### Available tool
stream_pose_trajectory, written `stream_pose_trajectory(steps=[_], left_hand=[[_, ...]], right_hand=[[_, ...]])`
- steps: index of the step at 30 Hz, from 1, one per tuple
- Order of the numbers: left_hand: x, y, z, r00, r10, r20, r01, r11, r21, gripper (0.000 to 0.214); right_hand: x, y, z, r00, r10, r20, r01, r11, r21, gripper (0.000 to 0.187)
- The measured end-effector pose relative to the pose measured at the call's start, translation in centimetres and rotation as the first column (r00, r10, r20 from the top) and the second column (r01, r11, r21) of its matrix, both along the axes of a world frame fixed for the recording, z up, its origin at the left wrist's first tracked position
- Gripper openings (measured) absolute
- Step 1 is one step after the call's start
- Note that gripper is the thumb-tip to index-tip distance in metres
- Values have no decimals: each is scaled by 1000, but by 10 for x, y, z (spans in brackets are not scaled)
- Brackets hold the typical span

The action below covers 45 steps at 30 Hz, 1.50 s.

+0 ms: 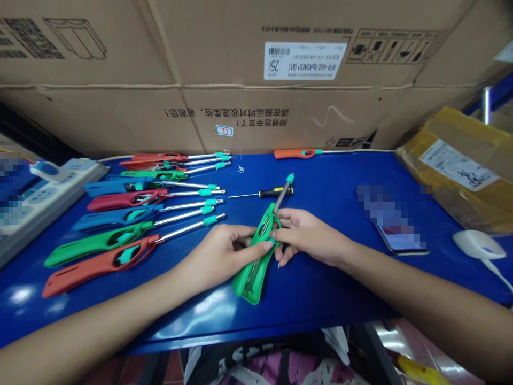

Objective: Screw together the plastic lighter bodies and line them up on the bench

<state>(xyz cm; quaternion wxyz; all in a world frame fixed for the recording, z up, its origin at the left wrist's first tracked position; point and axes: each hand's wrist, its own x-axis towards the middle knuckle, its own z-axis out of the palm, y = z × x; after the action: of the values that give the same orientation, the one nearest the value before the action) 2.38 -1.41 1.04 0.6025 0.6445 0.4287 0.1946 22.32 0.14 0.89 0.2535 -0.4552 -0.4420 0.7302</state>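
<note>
A green long-necked lighter point(253, 278) is held between both hands over the front middle of the table, its metal tube pointing away and to the right. Its handle shell looks open, with metal parts showing inside. My left hand point(230, 251) grips it from the left, thumb across the middle. From the right, my right hand point(304, 235) pinches it near the trigger ring; some fingers are hidden behind the lighter. Just beyond lies a screwdriver point(276, 192) with a yellow and black handle. Several lighters in red, blue and green, such as an orange-red lighter point(96, 266), lie in a row at left.
An orange lighter point(294, 154) lies by the cardboard wall point(240, 107). To the right are a phone point(401, 235), a white corded device point(479, 244) and a taped carton point(452, 160). A power strip point(52, 192) borders the blue table point(192, 326) at left.
</note>
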Motion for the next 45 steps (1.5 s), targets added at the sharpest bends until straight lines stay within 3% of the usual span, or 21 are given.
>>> stream_pose_trajectory(steps=[11, 16, 20, 23, 25, 29, 31, 33, 35, 38, 40, 42, 43, 45], left_hand=[[4, 1, -3, 999, 48, 7, -48, 999, -26, 42], [6, -1, -3, 999, 12, 35, -12, 1000, -6, 35], [3, -2, -3, 1000, 7, 13, -8, 999, 39, 44], [-3, -1, -4, 998, 14, -55, -7, 994, 111, 41], [-8, 1, -3, 990, 25, -139, 5, 978, 208, 39], [-13, 4, 2, 921, 113, -374, 79, 883, 462, 46], [-14, 4, 5, 855, 166, -492, 156, 821, 550, 49], [-14, 5, 6, 799, 193, -569, 214, 793, 570, 44], [-15, 5, 7, 782, 185, -595, 234, 798, 555, 38], [-15, 6, 6, 785, 161, -598, 252, 798, 547, 33], [-15, 6, 4, 787, 141, -600, 285, 780, 557, 30], [-14, 5, 2, 792, 119, -598, 315, 761, 567, 31], [-14, 5, 1, 796, 111, -595, 322, 755, 572, 31], [-13, 5, -1, 810, 101, -578, 323, 747, 582, 32]], right_hand=[[-1, -1, 0, 1000, -17, -12, 17, 1000, 19, 25], [-1, 0, -3, 999, -34, -15, 35, 999, 41, 24], [1, 2, -1, 997, -76, -33, 76, 997, 7, 16], [2, 2, 2, 994, -84, -72, 84, 996, 7, 4], [3, 3, 2, 994, -77, -82, 80, 996, 28, 7], [10, 5, -3, 996, 19, 85, -32, 986, 161, 20], [17, 7, -4, 959, 6, 282, -109, 931, 349, 24], [24, 7, -1, 860, -121, 496, -216, 794, 568, 25], [30, 6, 4, 756, -260, 600, -325, 647, 690, 21], [34, 4, 12, 760, -309, 572, -402, 468, 787, 21], [32, 1, 14, 780, -247, 575, -492, 326, 808, 22], [30, -2, 12, 749, -174, 639, -606, 210, 767, 27], [28, -4, 10, 726, -150, 672, -645, 192, 740, 30], [26, -6, 6, 709, -137, 692, -655, 236, 718, 29]])
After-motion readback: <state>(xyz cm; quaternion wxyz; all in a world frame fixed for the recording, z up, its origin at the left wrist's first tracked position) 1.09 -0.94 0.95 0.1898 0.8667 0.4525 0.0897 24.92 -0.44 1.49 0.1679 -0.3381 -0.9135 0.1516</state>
